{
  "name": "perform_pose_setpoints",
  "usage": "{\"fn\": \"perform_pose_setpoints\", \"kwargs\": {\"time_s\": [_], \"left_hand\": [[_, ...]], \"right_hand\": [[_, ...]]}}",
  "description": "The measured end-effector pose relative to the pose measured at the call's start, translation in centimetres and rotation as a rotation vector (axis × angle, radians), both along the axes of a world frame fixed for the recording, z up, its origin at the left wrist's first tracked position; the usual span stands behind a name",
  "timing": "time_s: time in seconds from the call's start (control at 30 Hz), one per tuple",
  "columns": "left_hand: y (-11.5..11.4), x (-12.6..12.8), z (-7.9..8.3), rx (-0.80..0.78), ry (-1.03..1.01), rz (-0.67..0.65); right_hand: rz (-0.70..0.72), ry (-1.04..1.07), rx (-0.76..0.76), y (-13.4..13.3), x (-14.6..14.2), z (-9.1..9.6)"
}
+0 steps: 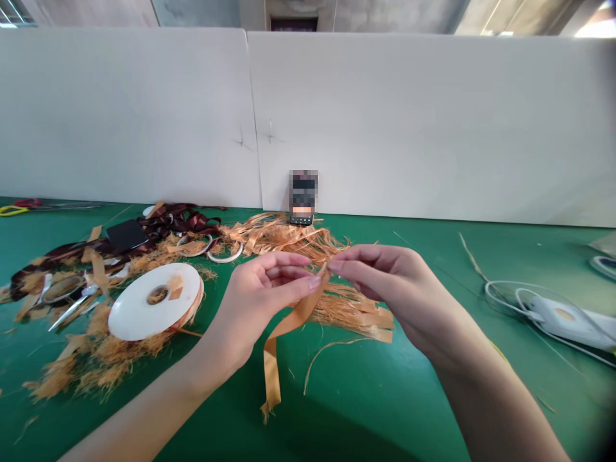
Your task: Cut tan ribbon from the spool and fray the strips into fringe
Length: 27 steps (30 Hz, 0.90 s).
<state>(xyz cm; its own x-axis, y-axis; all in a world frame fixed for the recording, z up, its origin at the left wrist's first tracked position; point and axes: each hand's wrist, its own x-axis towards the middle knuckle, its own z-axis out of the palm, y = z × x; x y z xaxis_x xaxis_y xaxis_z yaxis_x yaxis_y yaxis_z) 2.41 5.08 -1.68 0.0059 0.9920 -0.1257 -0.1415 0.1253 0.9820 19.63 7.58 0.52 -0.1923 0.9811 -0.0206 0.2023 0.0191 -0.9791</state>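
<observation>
Above the green table (423, 385) my left hand (262, 298) and my right hand (385, 285) meet, both pinching the top end of an orange ribbon strip (282, 333). The strip hangs down from my fingertips, and its frayed lower end lies on the table. Just behind my hands lies a heap of frayed orange ribbon pieces and loose threads (308, 247). A white spool of orange ribbon (154, 300) lies flat to the left of my left hand.
Dark brown ribbons (178, 221), a black phone (126, 234), a tape ring (225, 253) and scissors (72, 308) lie at the left. A small phone (303, 199) leans against the white partition (385, 122). White cable and a device (553, 314) lie at the right.
</observation>
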Motion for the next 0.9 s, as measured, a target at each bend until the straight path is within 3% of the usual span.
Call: {"fn": "perform_pose_setpoints", "kwargs": {"time_s": [0.13, 0.33, 0.67, 0.9], "left_hand": [[0.5, -0.2, -0.6, 0.021, 0.012, 0.031], [1.9, -0.2, -1.3, 0.076, 0.01, 0.003], [2.8, 0.2, -1.9, 0.134, 0.028, -0.032], [2.7, 0.7, -1.8, 0.117, 0.002, -0.079]], "right_hand": [[-0.075, 0.028, 0.019, 0.3, 0.2, 0.0], [0.006, -0.107, 0.038, 0.8, 0.1, -0.8], [-0.185, -0.007, 0.064, 1.6, 0.3, -1.1], [0.015, -0.012, 0.015, 1.5, 0.5, -1.4]]}}
